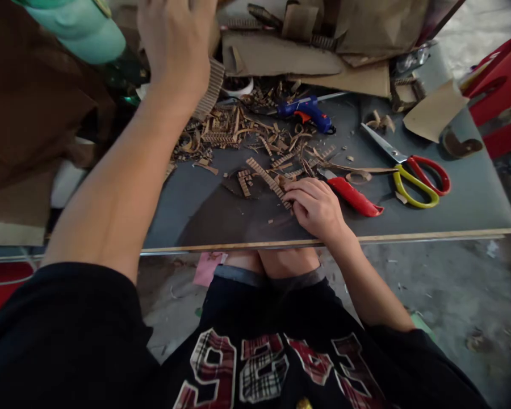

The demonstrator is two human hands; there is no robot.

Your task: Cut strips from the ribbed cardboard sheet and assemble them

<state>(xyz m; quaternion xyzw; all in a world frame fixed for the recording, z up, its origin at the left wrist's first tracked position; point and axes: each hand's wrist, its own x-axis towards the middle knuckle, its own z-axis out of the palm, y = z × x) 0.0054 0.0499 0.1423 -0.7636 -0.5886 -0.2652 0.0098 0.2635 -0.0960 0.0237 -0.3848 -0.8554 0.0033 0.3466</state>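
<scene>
My left hand (176,48) is stretched far forward at the top edge, where its fingers are cut off or blurred. A piece of corrugated cardboard (212,90) shows just beside its wrist; I cannot tell whether the hand holds anything. Near the front of the table, my right hand (317,207) has its fingers curled together at the lower end of a corrugated cardboard strip (264,178). Just right of that hand lies a red-handled cutter (353,196). A short ridged cardboard bit (244,183) lies left of the strip.
Cardboard scraps (281,139) litter the grey table (443,221) around a small corrugated frame (221,125). A blue glue gun (309,111) lies behind them. Open scissors (404,162) rest at the right. Flat cardboard sheets (281,54) fill the back; a turquoise object (80,34) stands left.
</scene>
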